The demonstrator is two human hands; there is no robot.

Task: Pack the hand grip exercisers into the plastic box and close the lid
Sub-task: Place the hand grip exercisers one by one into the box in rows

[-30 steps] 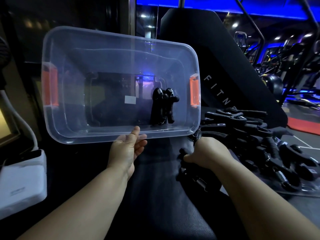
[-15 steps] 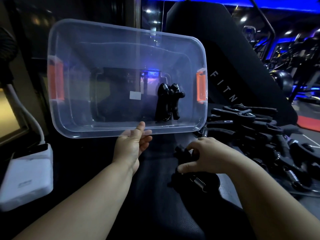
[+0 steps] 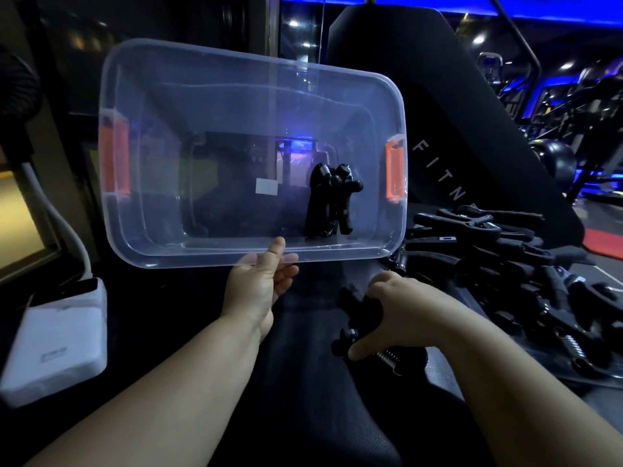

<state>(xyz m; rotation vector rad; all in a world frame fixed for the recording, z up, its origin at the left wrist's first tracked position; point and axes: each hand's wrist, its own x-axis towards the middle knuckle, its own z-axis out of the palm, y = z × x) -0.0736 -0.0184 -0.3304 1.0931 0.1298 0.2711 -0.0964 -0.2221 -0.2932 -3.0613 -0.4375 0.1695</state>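
A clear plastic box (image 3: 236, 79) with orange side latches is tipped up with its opening facing me. My left hand (image 3: 259, 284) holds its near rim, thumb on the inside. Black hand grip exercisers (image 3: 332, 205) lie inside, at the right end of the box. My right hand (image 3: 397, 308) curls around another black exerciser (image 3: 357, 318) with a metal spring, low on the dark padded surface. A pile of several more exercisers (image 3: 505, 264) lies to the right.
A white device (image 3: 57, 338) with a cable sits at the left on the dark surface. A black padded gym bench back (image 3: 438, 96) rises behind the box. Gym machines stand at the far right under blue light.
My right hand has drawn the gripped exerciser back from the pile toward me. The box stays held up in my left hand, shifted slightly in the view.
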